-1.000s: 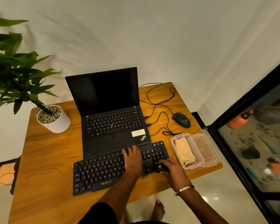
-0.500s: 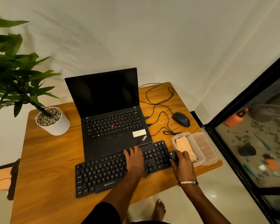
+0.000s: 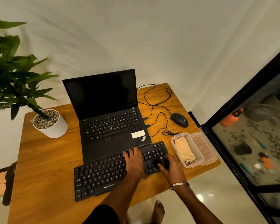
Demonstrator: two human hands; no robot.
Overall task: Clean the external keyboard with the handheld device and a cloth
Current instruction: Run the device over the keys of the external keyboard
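Over keyboard (image 3: 103, 173): right grip (image 3: 171, 167) holding handheld device (image 3: 162, 162); left grip (image 3: 134, 160) flat, wide.

Laptop (image 3: 110, 120), mouse (image 3: 179, 119), potted plant (image 3: 49, 123)

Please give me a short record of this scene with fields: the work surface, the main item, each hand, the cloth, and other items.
surface: wooden table
main item: black external keyboard, in front of the open black laptop
left hand: rests flat on the keyboard
right hand: grips a small black handheld device over the keyboard's right end
cloth: beige folded cloth in a clear plastic box, lid beside it
other: black wired mouse, potted plant in white pot
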